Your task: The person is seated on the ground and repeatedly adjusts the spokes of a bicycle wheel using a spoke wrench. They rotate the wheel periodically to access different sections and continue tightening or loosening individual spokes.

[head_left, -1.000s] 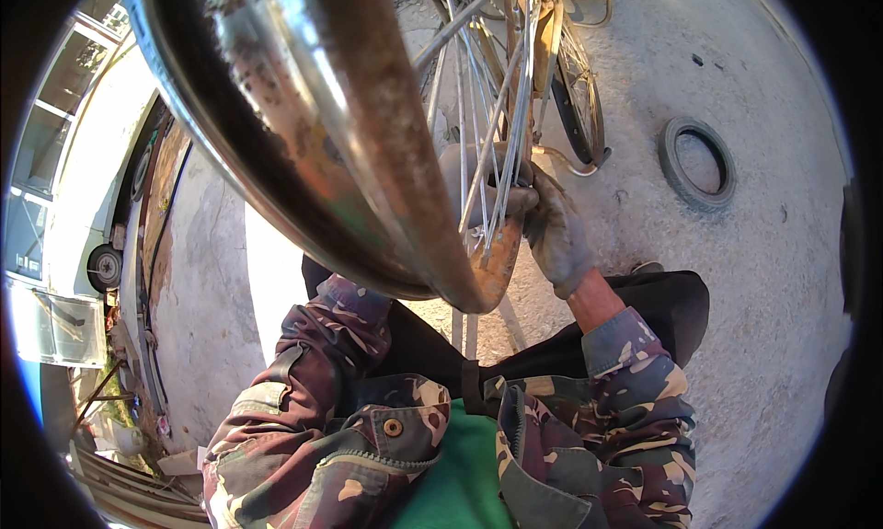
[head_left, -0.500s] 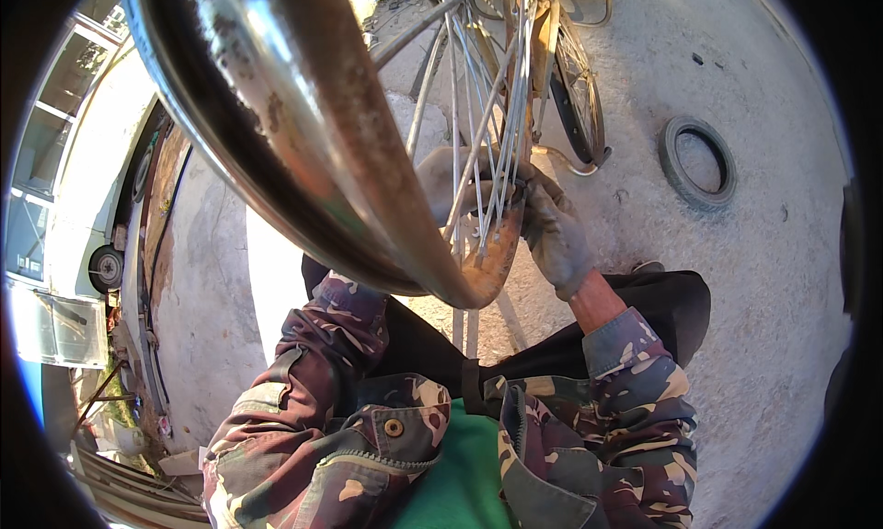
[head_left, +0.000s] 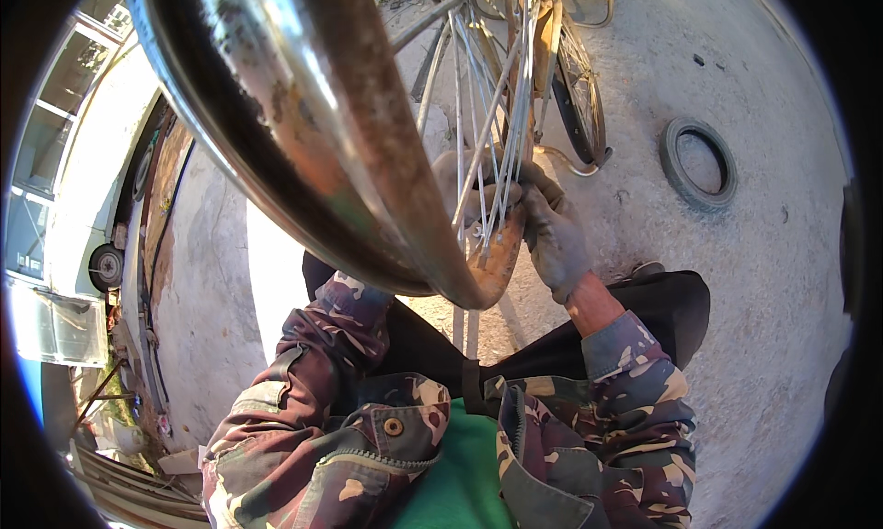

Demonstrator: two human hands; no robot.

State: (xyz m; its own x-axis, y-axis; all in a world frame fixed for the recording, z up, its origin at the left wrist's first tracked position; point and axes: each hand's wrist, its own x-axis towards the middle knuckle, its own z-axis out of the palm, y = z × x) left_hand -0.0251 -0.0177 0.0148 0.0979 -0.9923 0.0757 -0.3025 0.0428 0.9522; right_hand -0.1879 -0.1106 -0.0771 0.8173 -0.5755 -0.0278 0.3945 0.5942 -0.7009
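A rusty, once-shiny bicycle wheel rim (head_left: 368, 152) stands upright close before me, curving from the upper left down to the middle. Thin metal spokes (head_left: 474, 143) run from its lower part up to the hub at the top. My left hand (head_left: 448, 178), in a dirty grey glove, reaches behind the spokes with its fingers curled toward the rim; spokes partly cover it. On the right side of the rim, my right hand (head_left: 556, 239), gloved too, has its fingers bent and pressed together near the spoke ends. Whatever lies between the fingertips is hidden.
Beyond the spokes stands another bicycle wheel (head_left: 579, 97) with a black tyre. A loose small tyre (head_left: 699, 164) lies on the concrete ground at right. My bent legs in dark trousers (head_left: 662, 313) flank the wheel. At left are a vehicle's wheel (head_left: 106, 268) and stacked boards (head_left: 138, 488).
The rim and spokes have shifted slightly to the right in view. My left hand has moved a little rightward behind the spokes; my right hand stays close to the same spot, its fingers slightly rearranged.
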